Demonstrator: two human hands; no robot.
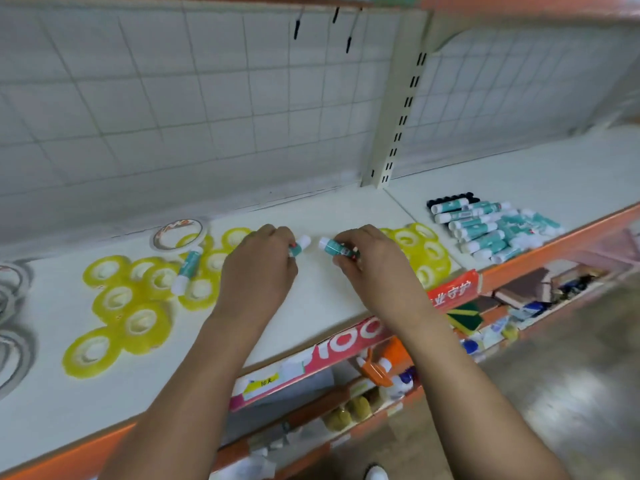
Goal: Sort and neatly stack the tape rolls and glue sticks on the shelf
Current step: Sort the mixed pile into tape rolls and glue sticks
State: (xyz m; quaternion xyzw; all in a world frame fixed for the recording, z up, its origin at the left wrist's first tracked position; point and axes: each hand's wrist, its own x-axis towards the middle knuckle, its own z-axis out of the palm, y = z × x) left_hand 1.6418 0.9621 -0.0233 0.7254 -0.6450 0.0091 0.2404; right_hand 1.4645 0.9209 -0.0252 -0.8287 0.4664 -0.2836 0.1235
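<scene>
Yellow tape rolls (131,306) lie flat in a loose cluster on the left part of the white shelf (329,299), some overlapping. A third glue stick (188,268) rests slantwise across them. Behind this cluster sits a pale, thin tape roll (178,233) with red marks too blurred to read. At the far left edge, grey rolls (10,341) are cut off by the frame.

In the middle, the left hand (258,261) has its fingers curled round a teal-and-white glue stick (299,245). Only the stick's white end and a bit of teal show past the knuckles. Just beside it, the right hand (367,261) pinches a second glue stick (332,247), white cap pointing left, its other end hidden under the fingers. The two caps are near each other but apart, low over the bare shelf. I cannot tell whether either stick touches the surface.

The right hand hides part of a smaller yellow cluster (422,251). Further right, past the upright, a heap of glue sticks (495,226) lies roughly side by side, with black-capped ones at the back.

A red price strip (346,337) runs along the front edge, partly covered by the right forearm. The goods on the lower shelf (519,299) are a blur.
</scene>
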